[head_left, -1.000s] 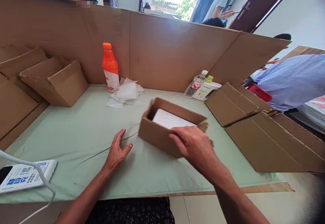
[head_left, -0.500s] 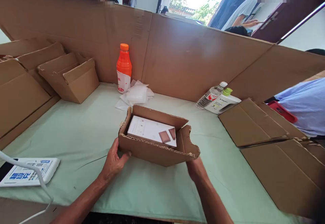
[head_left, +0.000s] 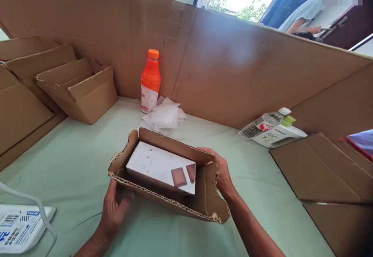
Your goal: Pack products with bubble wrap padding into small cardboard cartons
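An open brown cardboard box (head_left: 186,206) is held above the green table cover (head_left: 72,152), tilted toward me. Inside it lies a white product box (head_left: 157,165) with two brown squares printed on it. My left hand (head_left: 113,210) grips the carton's near left corner from below. My right hand (head_left: 223,173) holds its right end, fingers along the far wall and the open side flap.
An orange bottle (head_left: 150,81) and white plastic bags (head_left: 166,116) stand at the back. Folded cartons (head_left: 78,90) lie left; flat cardboard (head_left: 329,171) lies right. A water bottle (head_left: 264,124) and a white bottle (head_left: 278,135) lie nearby. A white packet (head_left: 17,229) with a cable sits front left. Cardboard walls (head_left: 233,66) surround the table.
The carton was lifted off the table, turned and brought nearer to me. My left hand left the table cover and took its left corner; my right hand shifted to its right end.
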`<action>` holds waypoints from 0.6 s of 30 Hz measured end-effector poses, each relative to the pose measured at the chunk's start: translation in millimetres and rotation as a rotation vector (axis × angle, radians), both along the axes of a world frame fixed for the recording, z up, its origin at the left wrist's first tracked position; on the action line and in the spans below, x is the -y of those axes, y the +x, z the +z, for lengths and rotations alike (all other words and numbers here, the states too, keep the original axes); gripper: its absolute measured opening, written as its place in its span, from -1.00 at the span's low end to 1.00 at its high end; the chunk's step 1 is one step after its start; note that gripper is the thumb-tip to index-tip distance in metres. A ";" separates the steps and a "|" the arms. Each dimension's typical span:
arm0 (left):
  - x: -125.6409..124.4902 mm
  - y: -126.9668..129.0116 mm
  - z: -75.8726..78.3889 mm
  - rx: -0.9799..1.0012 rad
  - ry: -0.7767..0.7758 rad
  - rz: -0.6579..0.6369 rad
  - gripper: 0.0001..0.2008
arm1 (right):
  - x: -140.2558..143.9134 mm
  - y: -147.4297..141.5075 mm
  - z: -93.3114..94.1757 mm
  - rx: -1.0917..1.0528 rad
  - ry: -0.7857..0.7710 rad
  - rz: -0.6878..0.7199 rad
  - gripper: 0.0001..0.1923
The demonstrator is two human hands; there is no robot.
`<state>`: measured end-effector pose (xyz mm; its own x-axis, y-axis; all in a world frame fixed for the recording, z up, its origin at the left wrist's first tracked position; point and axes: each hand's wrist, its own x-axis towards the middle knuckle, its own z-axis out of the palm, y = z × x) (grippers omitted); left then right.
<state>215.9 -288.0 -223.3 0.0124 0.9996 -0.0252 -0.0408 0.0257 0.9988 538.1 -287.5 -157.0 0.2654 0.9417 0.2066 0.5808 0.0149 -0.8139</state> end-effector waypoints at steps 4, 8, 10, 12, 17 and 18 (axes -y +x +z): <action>1.6 4.3 -13.6 -0.086 0.005 0.041 -0.33 | -103.6 2.8 7.7 0.520 0.122 0.162 -0.61; -3.5 -11.7 -41.7 -0.180 0.044 -0.022 -0.37 | -183.7 -22.5 3.3 0.798 0.151 0.262 -0.59; -6.5 -23.0 -55.7 -0.216 0.046 -0.077 -0.41 | -199.0 -26.2 6.1 0.751 0.204 0.212 -0.65; -8.4 -30.6 -64.3 -0.244 0.036 -0.083 -0.44 | -191.8 -19.7 15.5 0.611 0.307 0.119 -0.64; -5.9 -21.0 -53.4 -0.172 0.006 -0.015 -0.41 | -80.0 22.7 36.6 0.376 0.531 -0.215 -0.67; -4.5 -16.3 -47.3 -0.153 -0.010 0.012 -0.39 | -47.5 33.0 32.7 0.408 0.516 -0.268 -0.68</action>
